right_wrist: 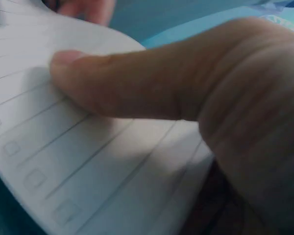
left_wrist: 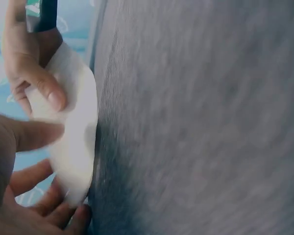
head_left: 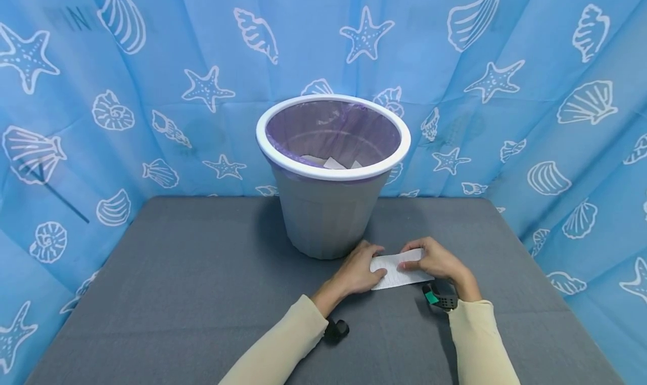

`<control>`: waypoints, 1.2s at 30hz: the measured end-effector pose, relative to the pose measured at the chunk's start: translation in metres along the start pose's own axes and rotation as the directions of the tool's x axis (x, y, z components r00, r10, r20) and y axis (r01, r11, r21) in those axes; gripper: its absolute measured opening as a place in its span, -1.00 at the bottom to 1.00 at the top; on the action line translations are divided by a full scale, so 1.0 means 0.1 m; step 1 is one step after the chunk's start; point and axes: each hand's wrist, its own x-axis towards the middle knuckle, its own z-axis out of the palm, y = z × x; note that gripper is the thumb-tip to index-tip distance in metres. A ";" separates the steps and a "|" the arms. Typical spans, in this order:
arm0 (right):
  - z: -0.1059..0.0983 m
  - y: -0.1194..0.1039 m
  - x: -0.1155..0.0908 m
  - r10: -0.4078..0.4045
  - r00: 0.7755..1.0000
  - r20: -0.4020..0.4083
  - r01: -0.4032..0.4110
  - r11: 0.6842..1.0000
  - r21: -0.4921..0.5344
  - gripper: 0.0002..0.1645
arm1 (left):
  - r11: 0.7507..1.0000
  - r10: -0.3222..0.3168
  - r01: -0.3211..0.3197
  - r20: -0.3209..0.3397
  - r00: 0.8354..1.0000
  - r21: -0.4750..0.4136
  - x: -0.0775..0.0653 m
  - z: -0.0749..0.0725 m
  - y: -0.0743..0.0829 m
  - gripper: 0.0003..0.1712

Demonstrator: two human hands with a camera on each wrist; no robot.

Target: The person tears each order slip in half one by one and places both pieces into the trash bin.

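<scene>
A white slip of lined paper [head_left: 394, 273] is held low over the grey table, in front of the bin. My right hand [head_left: 438, 259] pinches its right part, thumb on the upper face. In the right wrist view, the paper [right_wrist: 108, 166] shows printed lines and a row of small square boxes, and it bends upward. At the other end is my left hand [head_left: 356, 270], its thumb over the paper and its fingers at the far edge. The left wrist view shows the paper [left_wrist: 76, 152] bowed between both hands, with the left fingertips [left_wrist: 78, 218] around its end.
A grey bin [head_left: 328, 216] with a white rim and purple liner stands at the back middle, close beyond the left hand. White paper pieces [head_left: 333, 163] lie inside it. A blue shell-patterned curtain [head_left: 323, 36] hangs behind the grey cloth-covered table [head_left: 177, 272].
</scene>
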 end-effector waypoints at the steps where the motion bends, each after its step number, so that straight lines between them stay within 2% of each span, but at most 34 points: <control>1: -0.01 -0.02 -0.01 -0.007 1.000 0.011 0.007 1.000 0.016 -0.85 | 1.000 0.008 -0.008 -0.017 1.000 -0.006 -0.01 0.00 0.00 -0.58; 4: -0.02 -0.08 -0.02 -0.040 0.998 0.043 0.038 0.998 0.051 -0.86 | 0.999 0.025 -0.027 -0.046 0.999 -0.043 -0.04 -0.01 0.00 -0.78; 6: -0.03 -0.13 -0.02 -0.058 0.997 0.059 0.055 0.997 0.060 -0.87 | 0.996 0.022 -0.026 -0.044 0.999 -0.085 -0.06 -0.04 0.01 -0.83; 11: -0.02 -0.29 -0.02 -0.106 0.990 0.098 0.099 0.993 0.068 -0.88 | 0.984 0.001 -0.008 -0.042 0.999 -0.178 -0.16 -0.18 0.04 -0.83; 15: 0.04 -0.46 0.00 -0.145 0.981 0.128 0.140 0.989 0.049 -0.90 | 0.983 0.001 -0.015 -0.076 0.997 -0.182 -0.26 -0.30 0.06 -0.82; 19: 0.16 -0.65 0.01 -0.181 0.976 0.120 0.181 0.983 0.006 -0.92 | 0.981 -0.003 -0.018 -0.111 0.994 -0.194 -0.38 -0.44 0.06 -0.82; 24: 0.28 -0.83 0.01 -0.241 0.970 0.044 0.242 0.970 -0.021 -0.93 | 0.977 -0.005 -0.020 -0.116 0.993 -0.211 -0.51 -0.68 0.05 -0.82; 29: 0.35 -1.00 -0.04 -0.293 0.953 -0.081 0.294 0.956 0.008 -0.95 | 0.974 0.027 -0.056 -0.130 0.991 -0.220 -0.58 -0.92 0.07 -0.81; 33: 0.40 -1.11 -0.05 -0.329 0.926 -0.186 0.337 0.941 0.013 -0.96 | 0.969 0.039 -0.077 -0.161 0.986 -0.234 -0.63 -1.10 0.09 -0.83; 36: 0.42 -1.19 -0.04 -0.360 0.903 -0.235 0.373 0.928 0.012 -0.93 | 0.964 0.051 -0.097 -0.185 0.981 -0.246 -0.65 -1.20 0.12 -0.84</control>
